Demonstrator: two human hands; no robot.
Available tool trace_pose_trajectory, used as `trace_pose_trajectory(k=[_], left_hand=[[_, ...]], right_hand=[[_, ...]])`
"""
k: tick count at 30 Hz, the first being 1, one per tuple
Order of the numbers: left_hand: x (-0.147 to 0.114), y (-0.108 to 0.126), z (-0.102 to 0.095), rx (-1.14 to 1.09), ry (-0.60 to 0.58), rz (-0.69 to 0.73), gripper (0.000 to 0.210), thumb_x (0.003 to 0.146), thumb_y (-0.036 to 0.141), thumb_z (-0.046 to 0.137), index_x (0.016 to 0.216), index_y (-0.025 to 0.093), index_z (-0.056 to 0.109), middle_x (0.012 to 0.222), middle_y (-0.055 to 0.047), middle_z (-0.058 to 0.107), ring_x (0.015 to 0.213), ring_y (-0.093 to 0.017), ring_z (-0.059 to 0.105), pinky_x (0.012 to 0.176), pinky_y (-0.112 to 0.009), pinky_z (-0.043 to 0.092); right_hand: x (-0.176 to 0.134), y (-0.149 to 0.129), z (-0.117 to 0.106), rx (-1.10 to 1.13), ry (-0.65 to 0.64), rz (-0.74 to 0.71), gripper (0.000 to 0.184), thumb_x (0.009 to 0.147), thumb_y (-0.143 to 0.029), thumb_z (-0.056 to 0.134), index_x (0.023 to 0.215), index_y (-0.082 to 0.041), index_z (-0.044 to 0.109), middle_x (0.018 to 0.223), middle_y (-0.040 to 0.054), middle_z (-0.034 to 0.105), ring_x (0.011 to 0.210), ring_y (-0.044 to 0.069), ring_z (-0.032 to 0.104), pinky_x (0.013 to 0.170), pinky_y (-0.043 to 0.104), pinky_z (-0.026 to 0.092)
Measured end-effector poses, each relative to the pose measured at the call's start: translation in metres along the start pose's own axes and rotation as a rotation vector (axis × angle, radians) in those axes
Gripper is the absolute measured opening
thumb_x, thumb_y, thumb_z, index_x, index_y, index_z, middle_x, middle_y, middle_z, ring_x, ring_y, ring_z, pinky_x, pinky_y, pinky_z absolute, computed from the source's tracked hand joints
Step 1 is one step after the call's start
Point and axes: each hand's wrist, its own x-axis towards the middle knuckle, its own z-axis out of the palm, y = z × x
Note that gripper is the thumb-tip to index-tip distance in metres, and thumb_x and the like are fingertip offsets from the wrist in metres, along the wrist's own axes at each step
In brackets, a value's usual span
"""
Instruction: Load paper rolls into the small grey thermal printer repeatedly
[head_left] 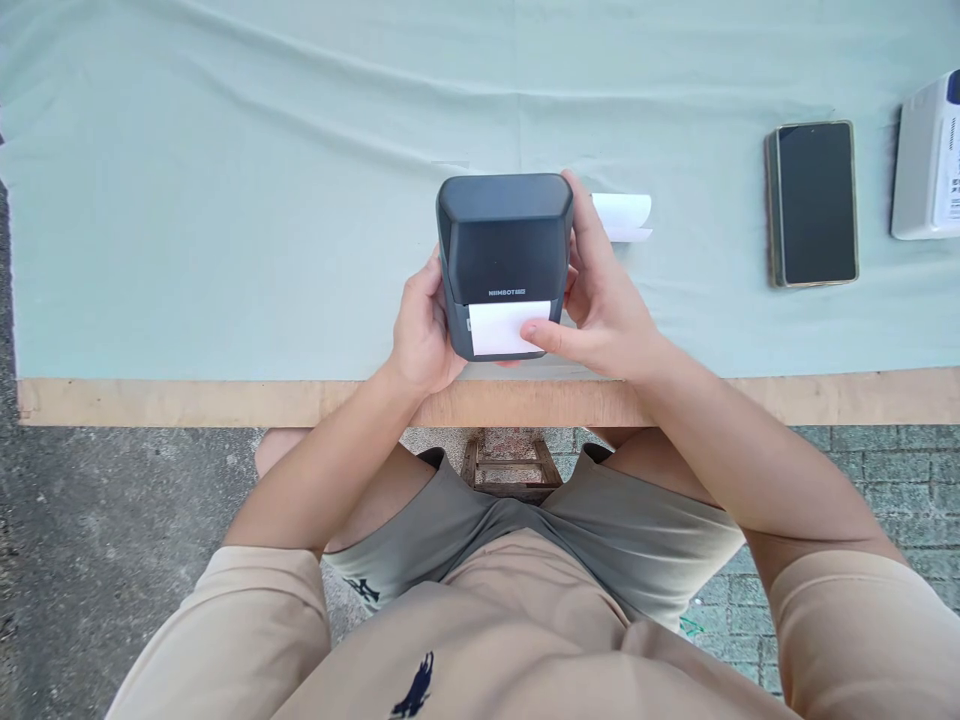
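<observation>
A dark label printer marked NIIMBOT is held between my two hands, close to the table's front edge. White label paper sticks out of its slot at the near end. My left hand grips the printer's left side and lower corner, its fingers partly hidden beneath. Along the right side wraps my right hand, the thumb lying on the label paper and the index finger reaching up to the far corner. Just beyond that hand, a curled piece of white paper rests on the cloth.
A smartphone with a dark screen lies on the pale green cloth to the right. Farther right, a white box is cut off by the picture's edge. The bare wooden table edge runs in front of my lap.
</observation>
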Motion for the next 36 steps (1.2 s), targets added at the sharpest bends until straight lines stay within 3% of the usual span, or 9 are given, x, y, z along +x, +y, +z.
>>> trace_pose_trajectory(k=[5,10,12,16,20,28,32,36], left_hand=[[0.003,-0.005,-0.008,-0.015,-0.015,-0.034,0.045,0.099,0.065,0.049,0.113,0.026,0.067,0.114,-0.006,0.084,0.141,-0.038,0.069,0.093,-0.053,0.073],[0.003,-0.011,-0.012,0.000,-0.085,-0.025,0.048,0.097,0.069,0.054,0.122,0.028,0.064,0.117,-0.006,0.082,0.125,-0.040,0.078,0.079,-0.053,0.074],[0.002,-0.012,-0.010,-0.001,-0.095,-0.042,0.051,0.096,0.070,0.056,0.124,0.027,0.064,0.116,-0.006,0.082,0.121,-0.040,0.079,0.074,-0.051,0.074],[-0.002,-0.009,-0.005,-0.012,-0.110,-0.106,0.057,0.100,0.071,0.050,0.132,0.026,0.065,0.116,-0.007,0.082,0.120,-0.040,0.080,0.076,-0.050,0.075],[-0.005,-0.002,0.000,-0.017,-0.058,-0.178,0.052,0.110,0.055,0.032,0.141,0.025,0.062,0.120,-0.005,0.082,0.118,-0.034,0.081,0.075,-0.043,0.074],[-0.005,-0.001,0.002,0.002,-0.028,-0.136,0.046,0.108,0.050,0.035,0.126,0.021,0.066,0.113,-0.008,0.083,0.098,-0.033,0.084,0.054,-0.038,0.068],[-0.005,-0.001,0.002,0.010,-0.019,-0.170,0.047,0.108,0.052,0.035,0.128,0.023,0.066,0.112,-0.007,0.083,0.103,-0.034,0.084,0.061,-0.039,0.070],[-0.004,-0.004,-0.001,-0.024,-0.036,-0.140,0.042,0.108,0.051,0.039,0.123,0.024,0.067,0.110,-0.006,0.083,0.111,-0.034,0.083,0.075,-0.045,0.073]], right_hand=[[-0.001,-0.002,-0.003,0.007,0.023,0.017,0.118,0.085,-0.084,0.072,0.176,-0.042,0.008,0.162,0.0079,0.048,0.125,0.029,0.064,0.099,0.044,0.065],[-0.002,-0.016,-0.015,-0.049,0.174,-0.007,0.090,0.092,-0.089,0.058,0.168,-0.046,0.036,0.168,0.0036,0.044,0.151,0.035,0.050,0.114,0.050,0.059],[-0.001,-0.020,-0.020,-0.075,0.159,-0.045,0.083,0.094,-0.083,0.061,0.164,-0.043,0.044,0.167,0.0045,0.047,0.154,0.035,0.048,0.117,0.052,0.057],[0.002,-0.017,-0.026,-0.138,0.082,-0.123,0.079,0.094,-0.077,0.067,0.159,-0.035,0.051,0.158,0.0091,0.057,0.142,0.035,0.058,0.113,0.054,0.060],[0.004,-0.012,-0.028,-0.186,0.082,-0.145,0.080,0.094,-0.078,0.064,0.158,-0.032,0.053,0.155,0.0100,0.059,0.137,0.035,0.062,0.109,0.051,0.063],[0.005,-0.015,-0.027,-0.233,0.085,-0.117,0.083,0.094,-0.083,0.059,0.161,-0.034,0.050,0.157,0.0101,0.058,0.139,0.033,0.061,0.105,0.046,0.063],[0.005,-0.014,-0.029,-0.260,0.054,-0.120,0.092,0.090,-0.086,0.060,0.165,-0.035,0.044,0.162,0.0106,0.054,0.141,0.034,0.060,0.105,0.047,0.062],[0.004,-0.019,-0.031,-0.337,0.020,-0.197,0.097,0.088,-0.079,0.070,0.166,-0.033,0.037,0.167,0.0109,0.049,0.152,0.035,0.051,0.111,0.047,0.059]])
